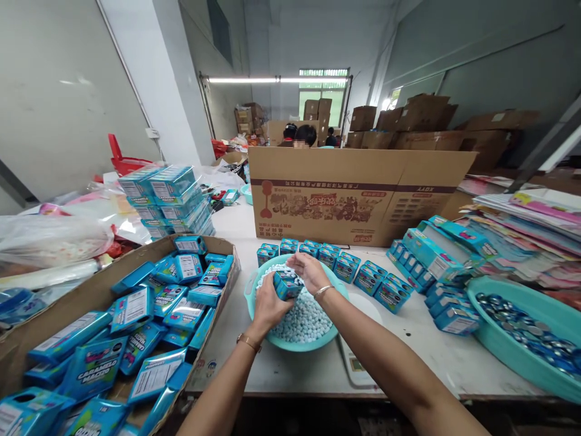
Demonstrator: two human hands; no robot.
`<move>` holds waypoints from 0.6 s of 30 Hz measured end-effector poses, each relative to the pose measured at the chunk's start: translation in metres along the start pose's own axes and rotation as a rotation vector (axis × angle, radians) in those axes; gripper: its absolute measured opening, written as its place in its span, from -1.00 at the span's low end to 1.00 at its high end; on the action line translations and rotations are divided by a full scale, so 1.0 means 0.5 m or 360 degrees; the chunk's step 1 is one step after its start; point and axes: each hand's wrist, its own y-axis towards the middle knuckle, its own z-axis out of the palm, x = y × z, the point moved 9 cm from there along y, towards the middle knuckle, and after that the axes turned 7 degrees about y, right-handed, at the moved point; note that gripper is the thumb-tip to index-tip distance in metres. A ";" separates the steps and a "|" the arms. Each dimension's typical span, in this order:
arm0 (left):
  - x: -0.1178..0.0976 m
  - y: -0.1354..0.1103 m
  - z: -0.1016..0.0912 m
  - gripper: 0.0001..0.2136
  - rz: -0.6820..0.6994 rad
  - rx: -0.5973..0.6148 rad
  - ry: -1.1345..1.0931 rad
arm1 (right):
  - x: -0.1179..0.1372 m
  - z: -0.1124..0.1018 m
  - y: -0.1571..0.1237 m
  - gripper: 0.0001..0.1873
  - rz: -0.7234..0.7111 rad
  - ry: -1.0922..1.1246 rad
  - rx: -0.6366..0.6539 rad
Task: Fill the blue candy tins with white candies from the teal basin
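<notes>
My left hand (269,304) is wrapped around a small blue candy box (285,286), tilted over a turquoise basin (251,297). Pale blue and white round candies (302,324) fill the basin. Close above the box's upper end is my right hand (310,271), its fingers curved and pressed together. Some pale candies show between that hand and the box, but what lies inside the fingers is hidden. Behind the basin, several blue boxes (347,266) stand in a curved row. A white scale (358,366) sits partly under the basin's right side and my right forearm.
On the left, a cardboard carton (233,266) holds many blue boxes, with wrapped box stacks (170,197) behind. A large cardboard panel (318,212) stands across the table. At right are more boxes (433,254) and a tub (499,357) of blue foil-wrapped discs. People (305,134) are beyond.
</notes>
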 end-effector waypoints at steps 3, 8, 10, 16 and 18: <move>-0.001 -0.003 -0.006 -0.28 0.0030 -0.0031 -0.0030 | 0.005 -0.001 -0.004 -0.69 0.0003 -0.0037 0.0006; 0.009 -0.011 -0.010 -0.30 0.0005 -0.0061 -0.0178 | 0.009 -0.016 -0.008 -0.71 -0.0023 -0.0128 -0.0088; 0.010 -0.014 -0.006 -0.30 0.0001 -0.0036 -0.0249 | 0.010 -0.013 -0.013 -0.72 -0.0075 -0.0187 -0.0068; 0.009 -0.022 -0.020 -0.33 -0.0001 -0.0084 -0.0485 | -0.023 -0.005 -0.015 -0.67 0.0021 -0.0234 0.0090; 0.012 -0.032 -0.036 -0.34 0.0010 -0.0107 -0.0523 | -0.035 -0.010 0.003 -0.60 0.0084 -0.0280 0.0163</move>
